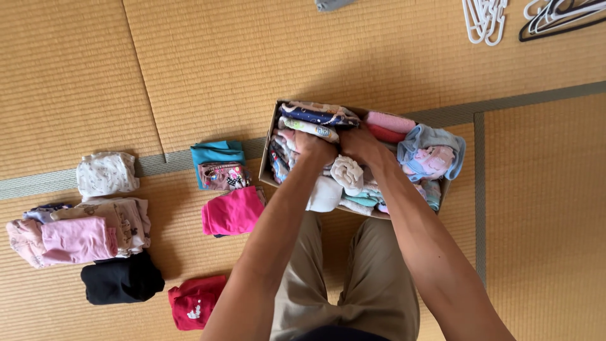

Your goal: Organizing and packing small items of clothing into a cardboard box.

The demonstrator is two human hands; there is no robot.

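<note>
Tatami floor, cardboard box [275,120] w/ folded clothes [319,115] under both hands [338,146], fingers buried, grip unclear.

Both hands, left [314,147] and right [358,143], pressed among folded clothes [328,158] in a cardboard box [444,191], straw mat [252,57]

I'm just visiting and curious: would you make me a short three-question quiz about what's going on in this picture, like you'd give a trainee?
1. True or false: both hands are down inside the cardboard box.
2. Which folded garment lies nearest the bottom edge of the picture? A) the teal one B) the red one C) the white dotted one
3. What lies on the mat at the top right?

Key:
1. True: the left hand and right hand are both pressed in among the packed folded clothes.
2. B
3. Clothes hangers, white ones and dark ones.
</note>
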